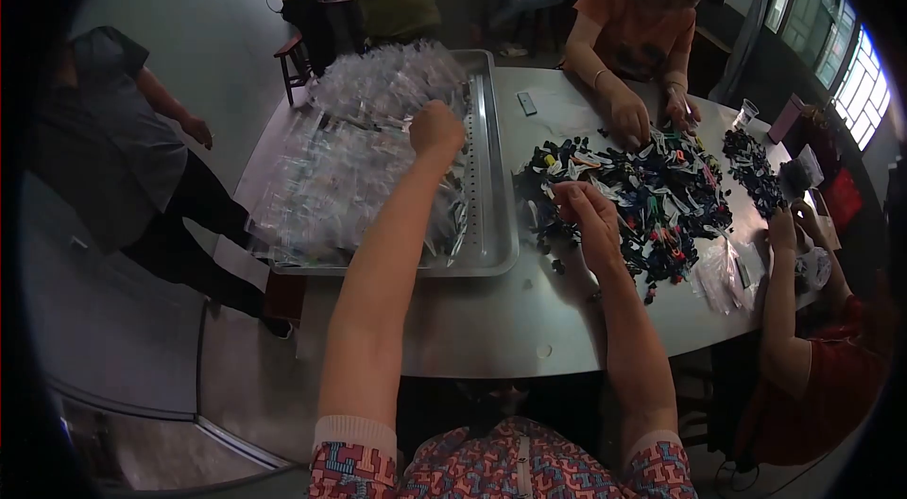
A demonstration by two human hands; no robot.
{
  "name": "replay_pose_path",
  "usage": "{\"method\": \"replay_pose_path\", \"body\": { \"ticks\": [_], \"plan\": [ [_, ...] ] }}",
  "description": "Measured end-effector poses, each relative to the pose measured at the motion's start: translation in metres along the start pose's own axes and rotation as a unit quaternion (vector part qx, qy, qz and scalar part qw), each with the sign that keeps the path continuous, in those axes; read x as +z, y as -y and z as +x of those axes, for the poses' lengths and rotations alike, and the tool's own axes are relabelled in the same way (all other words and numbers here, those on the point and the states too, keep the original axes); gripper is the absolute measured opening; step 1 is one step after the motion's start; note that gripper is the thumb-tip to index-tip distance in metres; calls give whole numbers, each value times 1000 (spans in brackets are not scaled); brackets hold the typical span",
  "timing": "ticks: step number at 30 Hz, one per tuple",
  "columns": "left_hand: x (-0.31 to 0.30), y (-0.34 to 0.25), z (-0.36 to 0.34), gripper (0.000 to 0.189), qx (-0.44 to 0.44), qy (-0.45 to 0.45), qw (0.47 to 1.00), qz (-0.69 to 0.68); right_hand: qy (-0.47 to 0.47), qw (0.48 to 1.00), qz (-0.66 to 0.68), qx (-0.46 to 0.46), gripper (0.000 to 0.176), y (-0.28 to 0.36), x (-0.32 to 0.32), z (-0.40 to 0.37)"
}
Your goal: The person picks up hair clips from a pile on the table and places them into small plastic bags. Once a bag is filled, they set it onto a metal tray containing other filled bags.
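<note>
My left hand [436, 130] is over the metal tray [505, 215], its fingers closed against the heaped clear plastic packets [331, 178]; what it holds, if anything, is hidden. At the left edge of the pile of small dark and coloured pieces [652, 197], my right hand [588, 215] has thumb and fingers pressed together. Anything between those fingertips is too small to name.
Across the table [453, 329] a person in orange [628, 17] handles pieces. At the right, a person in red [817, 367] works beside clear bags [729, 277] and a smaller dark pile [753, 168]. Someone stands left of the tray. Several people sit behind.
</note>
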State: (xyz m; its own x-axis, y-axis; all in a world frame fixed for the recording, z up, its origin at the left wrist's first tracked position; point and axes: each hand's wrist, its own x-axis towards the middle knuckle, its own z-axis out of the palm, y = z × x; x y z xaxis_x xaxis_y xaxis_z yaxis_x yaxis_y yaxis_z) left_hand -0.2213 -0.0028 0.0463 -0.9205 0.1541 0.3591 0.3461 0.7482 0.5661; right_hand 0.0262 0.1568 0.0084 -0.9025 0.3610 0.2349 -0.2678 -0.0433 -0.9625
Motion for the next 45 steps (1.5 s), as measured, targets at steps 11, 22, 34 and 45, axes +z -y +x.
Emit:
{"method": "replay_pose_path", "body": {
  "ticks": [11, 22, 34, 45],
  "plan": [
    [-38, -45, -14, 50, 204, -131, 955, 171, 8, 1000, -8, -12, 27, -3, 2, 2],
    [-4, -93, -219, 27, 235, 223, 848, -418, -199, 977, -40, -63, 21, 62, -81, -12],
    [18, -70, -233, 30, 252, 170, 864, -402, -319, 700, -637, 50, 24, 71, -318, -100],
    [22, -63, -233, 31, 284, 136, 866, -388, -387, 652, -644, 98, 24, 34, -322, -104]
  ]
}}
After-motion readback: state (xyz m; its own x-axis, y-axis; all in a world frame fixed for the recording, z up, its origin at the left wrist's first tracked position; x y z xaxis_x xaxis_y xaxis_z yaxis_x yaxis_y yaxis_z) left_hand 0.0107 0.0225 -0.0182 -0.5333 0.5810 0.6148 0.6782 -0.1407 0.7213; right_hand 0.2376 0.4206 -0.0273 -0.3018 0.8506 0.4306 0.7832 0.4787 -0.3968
